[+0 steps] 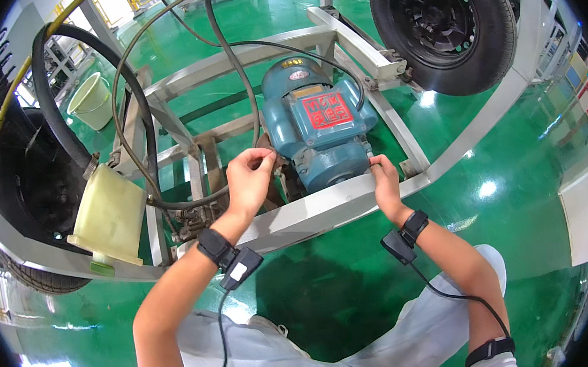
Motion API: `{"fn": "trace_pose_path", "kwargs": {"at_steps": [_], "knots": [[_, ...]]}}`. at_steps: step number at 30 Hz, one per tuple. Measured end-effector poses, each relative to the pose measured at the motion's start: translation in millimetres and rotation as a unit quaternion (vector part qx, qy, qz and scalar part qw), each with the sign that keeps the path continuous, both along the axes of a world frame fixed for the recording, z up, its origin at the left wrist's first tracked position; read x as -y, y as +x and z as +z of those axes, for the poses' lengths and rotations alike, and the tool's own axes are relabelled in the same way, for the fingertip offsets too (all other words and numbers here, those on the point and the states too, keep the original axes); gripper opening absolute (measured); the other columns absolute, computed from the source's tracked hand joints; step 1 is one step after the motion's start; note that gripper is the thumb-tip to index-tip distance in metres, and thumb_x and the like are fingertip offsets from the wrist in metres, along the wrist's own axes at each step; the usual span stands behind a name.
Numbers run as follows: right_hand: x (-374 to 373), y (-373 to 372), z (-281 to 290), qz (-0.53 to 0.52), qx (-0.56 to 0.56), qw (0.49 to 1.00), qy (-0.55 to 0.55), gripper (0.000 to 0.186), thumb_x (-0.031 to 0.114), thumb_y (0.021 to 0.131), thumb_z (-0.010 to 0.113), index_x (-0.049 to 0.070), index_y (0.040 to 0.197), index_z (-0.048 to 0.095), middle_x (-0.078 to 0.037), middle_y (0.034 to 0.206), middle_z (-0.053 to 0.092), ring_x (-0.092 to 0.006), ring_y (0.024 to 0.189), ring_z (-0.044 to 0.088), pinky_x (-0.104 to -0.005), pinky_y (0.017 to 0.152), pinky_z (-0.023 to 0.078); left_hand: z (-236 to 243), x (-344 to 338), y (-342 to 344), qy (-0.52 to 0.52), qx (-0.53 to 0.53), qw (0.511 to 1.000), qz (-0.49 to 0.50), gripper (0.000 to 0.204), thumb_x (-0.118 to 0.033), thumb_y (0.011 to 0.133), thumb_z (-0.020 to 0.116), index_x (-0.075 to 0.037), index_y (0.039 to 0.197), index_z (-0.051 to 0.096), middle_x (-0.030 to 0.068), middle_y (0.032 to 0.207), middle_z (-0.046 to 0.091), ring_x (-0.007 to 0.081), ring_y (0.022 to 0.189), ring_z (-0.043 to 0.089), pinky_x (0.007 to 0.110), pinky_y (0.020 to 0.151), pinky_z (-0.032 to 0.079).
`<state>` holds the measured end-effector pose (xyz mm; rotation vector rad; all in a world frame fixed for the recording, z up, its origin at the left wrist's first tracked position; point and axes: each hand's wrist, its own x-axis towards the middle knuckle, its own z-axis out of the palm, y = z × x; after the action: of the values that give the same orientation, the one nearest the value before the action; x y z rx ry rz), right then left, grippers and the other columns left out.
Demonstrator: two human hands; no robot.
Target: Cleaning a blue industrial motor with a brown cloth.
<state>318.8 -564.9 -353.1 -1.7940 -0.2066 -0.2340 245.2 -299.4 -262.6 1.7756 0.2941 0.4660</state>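
A teal electric motor (316,157) with a red label on top sits inside a pale metal frame (277,229). My left hand (251,177) is at the motor's left side, thumb and index finger pinched beside a dark bracket; what they hold, if anything, is too small to make out. My right hand (388,186) has curled fingers at the motor's right foot, just above the front rail; their tips are partly hidden. Dark hoses (198,203) pass left of my left hand toward a yellowish plastic tank (108,214). Both wrists carry black strapped devices with cables.
A wheel (444,23) is mounted at the back right, another tyre (21,186) at the left. A pale bucket (91,100) stands on the green floor (488,159) beyond the frame. Several hoses arch over the left side. My bent legs are at the bottom, outside the front rail.
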Motion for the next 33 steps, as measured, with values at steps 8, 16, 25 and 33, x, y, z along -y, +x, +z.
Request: {"fn": "trace_pose_path", "kwargs": {"at_steps": [8,16,25,33], "knots": [[-10.4,0.2,7.1,0.011,-0.023,1.000,0.003,0.008,0.007,0.085,0.051,0.000,0.089,0.052,-0.005,0.058,0.050,-0.0140,0.055,0.047,-0.0322,0.054,0.038,1.8,33.7,-4.7,0.436,0.162,0.878,-0.110,0.015,0.002,0.077,0.062,0.001,0.092,0.064,0.0137,0.092,0.060,0.0329,0.085,0.060,0.038,0.076,0.051],[-7.1,-5.7,14.1,-0.003,-0.048,0.999,-0.006,0.012,0.009,0.083,0.054,0.000,0.091,0.052,-0.013,0.060,0.058,-0.0248,0.053,0.055,-0.0393,0.055,0.041,10.1,0.2,-36.4,0.444,0.058,0.888,-0.103,0.009,0.003,0.082,0.060,0.003,0.089,0.064,0.0167,0.088,0.061,0.0352,0.079,0.062,0.038,0.070,0.051],[-11.9,-9.3,18.9,0.005,-0.051,0.999,0.012,0.009,0.007,0.083,0.053,0.001,0.089,0.051,-0.014,0.059,0.058,-0.0244,0.053,0.056,-0.0378,0.054,0.041,14.6,34.6,3.0,0.518,0.067,0.844,-0.121,0.010,-0.006,0.084,0.058,0.003,0.087,0.063,0.0177,0.087,0.058,0.0353,0.082,0.060,0.041,0.075,0.049],[-8.9,-6.0,14.6,-0.014,0.001,1.000,0.002,0.007,0.006,0.084,0.052,0.000,0.088,0.051,-0.010,0.055,0.054,-0.0199,0.050,0.051,-0.0360,0.052,0.038,15.2,-21.3,-30.6,0.455,-0.045,0.889,-0.035,0.005,-0.001,0.078,0.059,0.002,0.082,0.060,0.0189,0.082,0.059,0.0359,0.077,0.061,0.041,0.070,0.050]]}}
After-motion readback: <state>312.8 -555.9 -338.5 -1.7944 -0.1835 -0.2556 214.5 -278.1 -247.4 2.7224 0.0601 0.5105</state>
